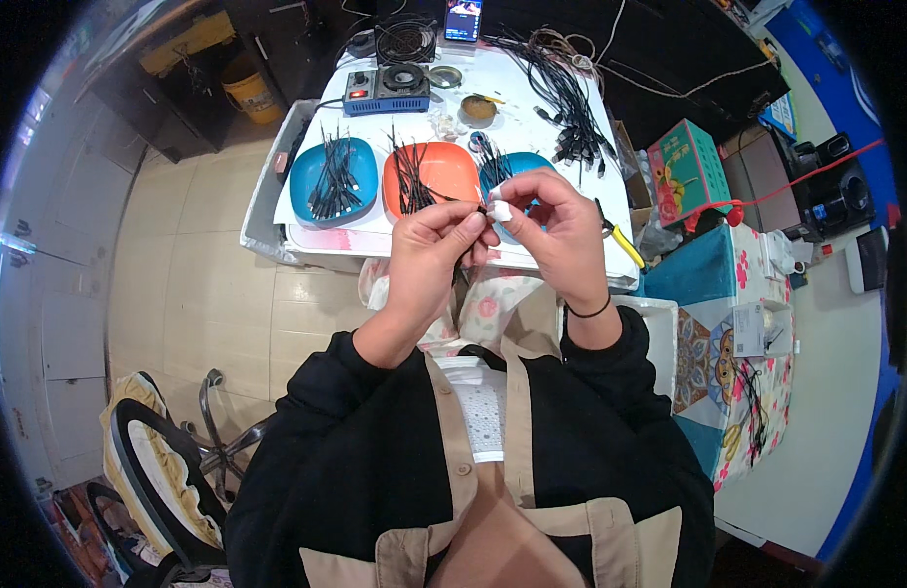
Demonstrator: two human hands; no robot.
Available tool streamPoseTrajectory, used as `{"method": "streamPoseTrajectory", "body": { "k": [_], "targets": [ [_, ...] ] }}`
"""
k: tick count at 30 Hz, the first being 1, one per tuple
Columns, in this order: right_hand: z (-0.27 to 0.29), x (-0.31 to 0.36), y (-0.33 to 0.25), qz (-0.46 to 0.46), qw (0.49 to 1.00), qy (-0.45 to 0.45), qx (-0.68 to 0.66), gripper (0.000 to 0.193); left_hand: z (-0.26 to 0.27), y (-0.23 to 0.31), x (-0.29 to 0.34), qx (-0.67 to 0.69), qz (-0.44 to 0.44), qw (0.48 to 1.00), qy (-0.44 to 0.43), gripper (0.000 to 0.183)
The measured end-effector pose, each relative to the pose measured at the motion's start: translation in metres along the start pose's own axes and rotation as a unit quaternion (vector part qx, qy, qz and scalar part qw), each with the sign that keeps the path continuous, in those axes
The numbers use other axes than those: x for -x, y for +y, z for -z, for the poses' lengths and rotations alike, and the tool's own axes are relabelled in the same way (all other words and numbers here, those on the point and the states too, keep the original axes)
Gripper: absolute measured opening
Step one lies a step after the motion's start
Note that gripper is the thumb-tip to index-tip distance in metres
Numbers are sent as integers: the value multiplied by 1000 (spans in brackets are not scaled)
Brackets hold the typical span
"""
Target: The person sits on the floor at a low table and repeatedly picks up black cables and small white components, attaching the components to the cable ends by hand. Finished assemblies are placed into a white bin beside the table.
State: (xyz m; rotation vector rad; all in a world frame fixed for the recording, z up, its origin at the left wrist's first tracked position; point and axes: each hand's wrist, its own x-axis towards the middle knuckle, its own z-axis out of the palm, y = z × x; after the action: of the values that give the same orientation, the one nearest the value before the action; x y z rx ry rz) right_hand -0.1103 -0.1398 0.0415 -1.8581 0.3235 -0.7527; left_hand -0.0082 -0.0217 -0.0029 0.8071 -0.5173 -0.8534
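My left hand (434,242) is closed in a pinch on a thin black cable (462,272), whose end sticks out between thumb and forefinger. Its lower part hangs below the palm. Close against that end, my right hand (559,233) is also pinched, with white wrapping on its thumb and forefinger tips; what sits between them is too small to make out. Just beyond the hands, an orange tray (456,167) holds black cables. More cables lie in a blue tray (301,188) on the left and another blue tray (534,165) partly behind my right hand.
Behind the trays stand a blue soldering unit (387,95), a round tin (478,110) and a small fan (405,41). A heap of black cables (571,118) covers the table's far right. Yellow-handled pliers (627,245) rest at the right edge. A phone (463,20) stands at the back.
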Motion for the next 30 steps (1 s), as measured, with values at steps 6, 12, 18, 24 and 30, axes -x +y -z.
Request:
{"method": "streamPoseTrajectory", "body": {
  "k": [6,12,18,24,30],
  "targets": [
    [-9,4,2,-39,989,-28,-142,8,2,2,5,51,32,998,-4,13],
    [-17,14,16,-105,937,-10,-333,9,3,2,6,117,84,989,-38,12],
    [-19,18,20,-153,892,-31,-425,11,8,0,3,134,109,982,-71,12],
    [1,13,28,-211,887,-127,-391,18,19,6,0,76,171,976,-115,14],
    [9,7,65,-319,765,-188,-528,21,26,0,-7,-164,116,971,-133,15]
  ]
}}
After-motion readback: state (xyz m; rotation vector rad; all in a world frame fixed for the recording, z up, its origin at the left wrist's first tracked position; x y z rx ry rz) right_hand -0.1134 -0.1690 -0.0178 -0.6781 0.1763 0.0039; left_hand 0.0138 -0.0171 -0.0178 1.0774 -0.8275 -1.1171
